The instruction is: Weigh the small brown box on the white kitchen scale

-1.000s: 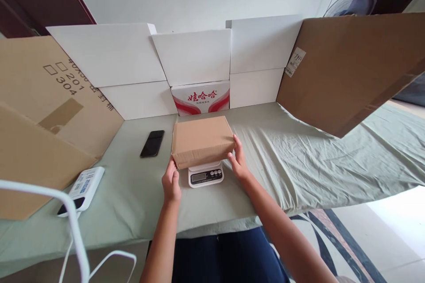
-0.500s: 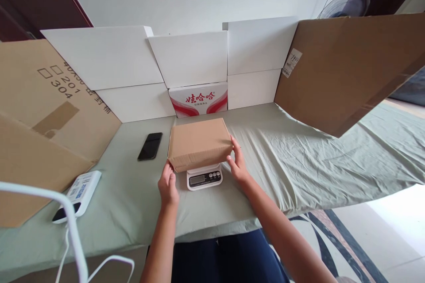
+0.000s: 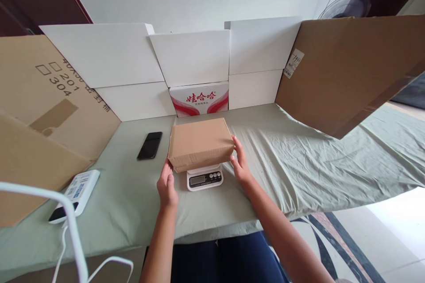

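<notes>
A closed brown cardboard box (image 3: 201,141) sits over a small white kitchen scale (image 3: 205,180), covering its weighing plate. The scale's dark display and round buttons show in front; I cannot read any figure. My left hand (image 3: 167,185) holds the box at its near left corner, with fingertips partly hidden behind and under it. At the right end, my right hand (image 3: 239,161) grips the box with fingers along the side and thumb near the front corner. Whether the scale bears the box's full weight, I cannot tell.
Left of the box lies a black phone (image 3: 149,145). A white power strip (image 3: 75,196) rests farther left, behind a white curved tube (image 3: 71,216). White boxes (image 3: 192,59) line the back, with large cardboard panels (image 3: 345,70) at the sides. Green cloth (image 3: 265,163) covers the table.
The camera view has shifted slightly. Both hands stay at the box, and the box remains over the scale with almost no visible movement.
</notes>
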A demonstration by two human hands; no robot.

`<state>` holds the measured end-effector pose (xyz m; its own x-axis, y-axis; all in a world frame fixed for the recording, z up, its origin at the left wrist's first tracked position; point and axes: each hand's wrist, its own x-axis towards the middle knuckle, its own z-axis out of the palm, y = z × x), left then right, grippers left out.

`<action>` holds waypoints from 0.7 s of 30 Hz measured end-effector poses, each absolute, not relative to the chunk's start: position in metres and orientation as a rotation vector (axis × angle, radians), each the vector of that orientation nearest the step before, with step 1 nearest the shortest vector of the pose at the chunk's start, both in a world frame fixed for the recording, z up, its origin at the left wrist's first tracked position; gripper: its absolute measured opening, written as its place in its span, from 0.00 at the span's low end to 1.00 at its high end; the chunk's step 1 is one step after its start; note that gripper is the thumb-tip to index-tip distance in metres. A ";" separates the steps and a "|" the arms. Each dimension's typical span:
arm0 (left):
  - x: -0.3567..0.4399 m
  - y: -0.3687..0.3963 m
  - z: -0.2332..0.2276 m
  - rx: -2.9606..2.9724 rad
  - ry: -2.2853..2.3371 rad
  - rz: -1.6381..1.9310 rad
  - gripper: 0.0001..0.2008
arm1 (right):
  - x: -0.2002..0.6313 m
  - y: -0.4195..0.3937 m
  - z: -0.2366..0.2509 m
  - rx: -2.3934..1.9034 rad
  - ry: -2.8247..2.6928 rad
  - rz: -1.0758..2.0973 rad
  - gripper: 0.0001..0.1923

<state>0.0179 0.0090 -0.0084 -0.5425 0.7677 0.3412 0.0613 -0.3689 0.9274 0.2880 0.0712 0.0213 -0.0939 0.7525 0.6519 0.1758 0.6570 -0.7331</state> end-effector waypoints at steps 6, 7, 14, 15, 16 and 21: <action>0.015 0.010 -0.012 1.138 1.426 1.916 0.43 | 0.289 0.076 0.016 -0.759 -1.627 0.572 0.31; 0.015 0.010 -0.012 1.143 1.424 1.912 0.43 | 0.289 0.076 0.015 -0.755 -1.623 0.573 0.31; 0.019 0.007 -0.005 1.183 1.350 1.980 0.40 | 0.288 0.072 0.027 -0.738 -1.572 0.621 0.31; 0.020 0.010 0.001 1.193 1.326 1.995 0.40 | 0.287 0.073 0.032 -0.725 -1.562 0.622 0.31; 0.019 0.015 0.008 1.206 1.298 2.010 0.39 | 0.286 0.076 0.037 -0.713 -1.552 0.626 0.31; 0.011 0.074 0.053 1.300 1.154 1.998 0.34 | 0.271 0.120 0.058 -0.666 -1.480 0.666 0.33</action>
<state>0.0107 0.0737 0.0525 -0.4274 0.7596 0.4902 0.0448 -0.5238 0.8507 0.2706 0.1201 0.0578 -0.0125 0.7520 0.6590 0.0055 0.6591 -0.7520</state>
